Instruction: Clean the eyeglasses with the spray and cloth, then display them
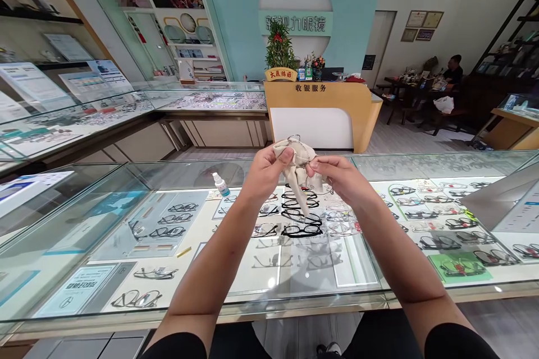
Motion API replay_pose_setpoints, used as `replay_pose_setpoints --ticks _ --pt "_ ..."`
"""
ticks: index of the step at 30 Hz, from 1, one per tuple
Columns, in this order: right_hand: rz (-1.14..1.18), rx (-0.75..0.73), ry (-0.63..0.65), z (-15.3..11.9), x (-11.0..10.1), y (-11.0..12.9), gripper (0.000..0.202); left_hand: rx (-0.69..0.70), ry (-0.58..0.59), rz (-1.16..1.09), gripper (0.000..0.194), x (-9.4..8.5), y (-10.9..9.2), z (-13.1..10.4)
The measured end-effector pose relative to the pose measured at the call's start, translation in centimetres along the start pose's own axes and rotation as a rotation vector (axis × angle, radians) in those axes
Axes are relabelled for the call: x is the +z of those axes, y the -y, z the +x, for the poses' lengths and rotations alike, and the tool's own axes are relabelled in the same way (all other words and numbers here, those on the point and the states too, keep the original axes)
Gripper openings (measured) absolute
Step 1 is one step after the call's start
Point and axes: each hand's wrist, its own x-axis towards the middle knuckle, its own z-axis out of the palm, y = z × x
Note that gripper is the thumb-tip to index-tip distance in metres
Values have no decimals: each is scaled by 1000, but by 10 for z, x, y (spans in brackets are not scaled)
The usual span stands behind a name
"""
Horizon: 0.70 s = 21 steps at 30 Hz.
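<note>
Above the glass counter, both of my hands hold up a cream cloth (300, 179) bunched around a thin-rimmed pair of glasses (296, 137). My left hand (269, 169) is closed, its thumb pressing the cloth against the lens area. With thumb and fingers together, my right hand (339, 175) pinches the glasses at their right side, next to the cloth. One corner of the cloth hangs down. Most of the glasses is covered by cloth and fingers. A small white spray bottle (220, 184) stands on the counter, left of my left hand.
Below my hands is a glass display case (261, 286) with a row of black-framed glasses (301, 230) and many other pairs. A folded white sign (511, 193) stands at right. Beyond are a cashier desk (311, 100) and a person (453, 72) seated at the far right.
</note>
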Motion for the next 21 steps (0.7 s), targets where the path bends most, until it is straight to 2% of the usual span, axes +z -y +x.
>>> replay_pose_setpoints --ticks 6,14,21 --pt "28 19 -27 0 -2 4 41 -46 22 -30 56 4 -1 -2" --pt "90 40 34 1 3 -7 38 27 -103 -12 53 19 3 -5" --pt "47 -18 78 3 11 -14 39 70 -280 38 60 28 5 -8"
